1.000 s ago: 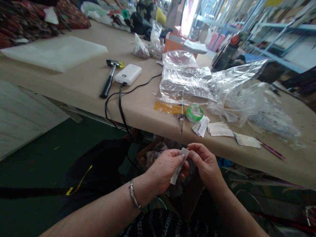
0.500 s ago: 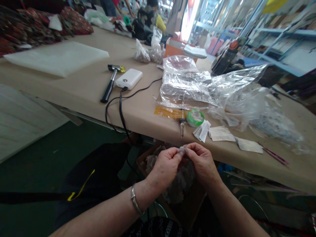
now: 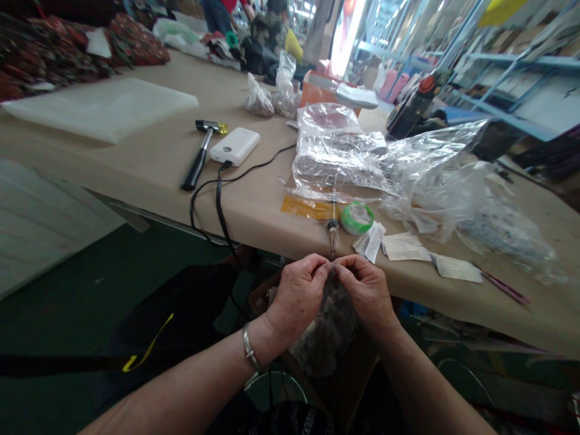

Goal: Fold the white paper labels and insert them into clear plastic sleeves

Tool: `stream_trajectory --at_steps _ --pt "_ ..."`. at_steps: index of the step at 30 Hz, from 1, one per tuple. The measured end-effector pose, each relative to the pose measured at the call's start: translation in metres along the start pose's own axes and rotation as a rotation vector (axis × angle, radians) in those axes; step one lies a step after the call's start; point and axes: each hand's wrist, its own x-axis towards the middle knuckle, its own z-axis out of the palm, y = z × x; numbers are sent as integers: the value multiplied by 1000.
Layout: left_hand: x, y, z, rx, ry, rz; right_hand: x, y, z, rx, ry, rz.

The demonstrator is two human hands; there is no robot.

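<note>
Head view: the left hand [image 3: 299, 299] and right hand [image 3: 367, 293] are pinching shut fingertip to fingertip on a paper strip, which is hiding almost wholly between them. They are hovering just under the near edge of the table [image 3: 263, 208], above a crumpled clear bag [image 3: 326, 338]. A soldering iron [image 3: 333, 229] is overhanging that edge right above the knuckles, so lifting carelessly is risking a jab from its tip. A second ago the strip was hanging long from the left fingers, with the hands lower.

Tan tabletop [image 3: 136, 151] running 9 to 3 o'clock, dark green floor [image 3: 90, 266] at 8, blue metal shelving [image 3: 507, 57] at 2, bright daylit opening [image 3: 347, 30] at 12.
</note>
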Motion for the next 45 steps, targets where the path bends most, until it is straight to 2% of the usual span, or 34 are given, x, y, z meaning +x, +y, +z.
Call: stream_trajectory --at_steps 26,32,34,36,40,43,45 --pt "13 -5 3 22 18 58 11 3 1 -164 74 -123" --pt "4 -1 -1 -4 -12 29 -2 3 -3 -125 40 -124" --pt "0 -4 -3 -12 -32 6 -9 1 -12 -222 41 -188" --pt "-1 -9 -5 -13 -31 -23 -12 0 -27 -407 76 -319" --pt "-1 -23 -9 -11 59 -60 -5 5 -57 -827 216 -596" --pt "-3 -30 -9 24 76 -80 4 16 -67 -1094 205 -625" --pt "-6 -30 -7 38 49 -90 6 23 -68 -1170 185 -622"
